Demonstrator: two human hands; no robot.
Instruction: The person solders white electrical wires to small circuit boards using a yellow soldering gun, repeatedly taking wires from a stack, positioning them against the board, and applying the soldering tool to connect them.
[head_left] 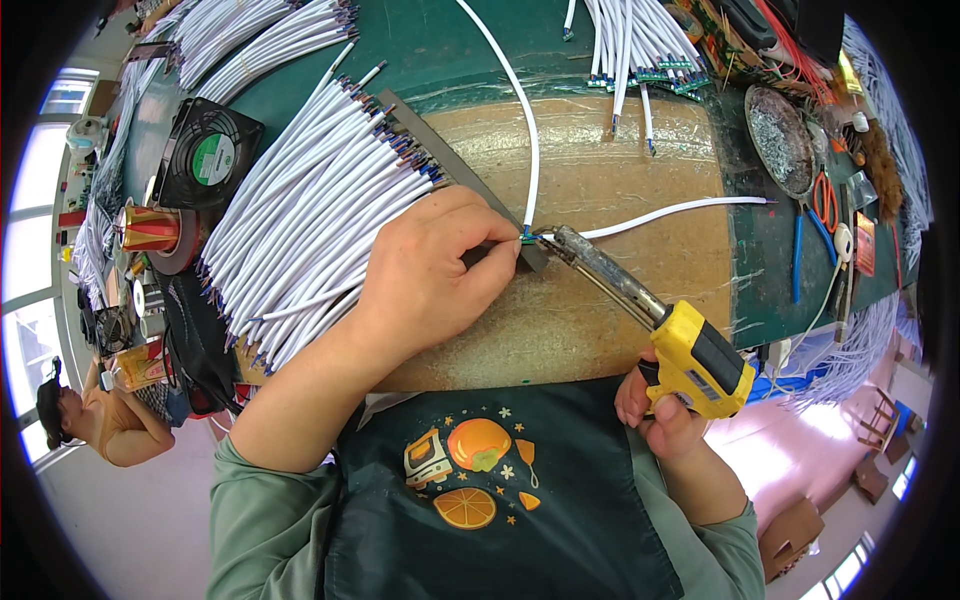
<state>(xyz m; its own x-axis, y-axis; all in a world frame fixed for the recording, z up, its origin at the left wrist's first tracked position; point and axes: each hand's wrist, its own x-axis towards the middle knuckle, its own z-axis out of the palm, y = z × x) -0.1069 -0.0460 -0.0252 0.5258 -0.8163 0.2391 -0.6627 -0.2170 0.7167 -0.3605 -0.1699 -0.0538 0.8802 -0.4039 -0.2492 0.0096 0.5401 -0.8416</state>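
Note:
My left hand (425, 270) is closed in a pinch, thumb and forefinger at the left end of a small green circuit board (529, 238). One white cable (522, 90) curves up from the board. Another white cable (680, 208) runs off to the right, its near end partly behind the iron's tip. In my closed right hand (668, 425) is a yellow and black gun-shaped soldering iron (705, 365), its metal barrel slanting up left so that the tip is at the board. Whether the tip touches is too small to tell. A dark metal bar (455, 165) lies under the board.
Many white cables (310, 220) lie in rows left of my hand. Finished-looking cables with green boards (660, 75) lie at the back. A black fan (208, 155) and solder spool (165, 235) stand left; a round dish (780, 140) and orange-handled scissors (825, 200) lie right. Another person (115, 420) sits far left.

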